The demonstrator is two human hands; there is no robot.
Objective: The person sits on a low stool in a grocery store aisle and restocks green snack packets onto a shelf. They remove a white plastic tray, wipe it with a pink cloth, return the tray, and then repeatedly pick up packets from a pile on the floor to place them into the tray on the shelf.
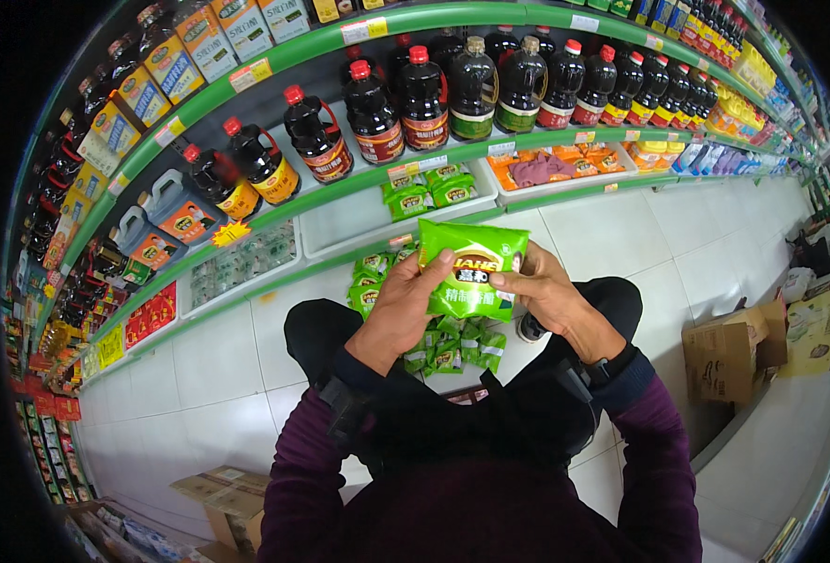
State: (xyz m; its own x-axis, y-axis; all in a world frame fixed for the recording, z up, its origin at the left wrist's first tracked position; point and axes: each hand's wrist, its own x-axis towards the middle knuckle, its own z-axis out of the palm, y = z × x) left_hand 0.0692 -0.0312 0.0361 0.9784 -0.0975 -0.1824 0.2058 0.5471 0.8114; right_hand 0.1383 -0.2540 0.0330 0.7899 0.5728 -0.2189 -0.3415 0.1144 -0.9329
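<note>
A plump green plastic pouch (473, 271) is held up in front of me between both hands. My left hand (404, 302) grips its left side, the thumb lying on the printed front. On the other side my right hand (545, 288) pinches the right edge, thumb also in front. Below the pouch, a loose heap of matching green pouches (450, 352) lies on the floor between my legs. More of them, a stack (367, 285), sit left of my left hand by the shelf base. Several green pouches (429, 191) fill the right end of a white shelf tray (345, 218).
Dark sauce bottles (425, 98) line the green-edged shelf (457, 153) above the tray. To the right is a tray of orange pouches (570, 165) with a purple cloth (541, 171) on top. Cardboard boxes (721, 359) stand at right; another carton (228, 503) is behind me at left.
</note>
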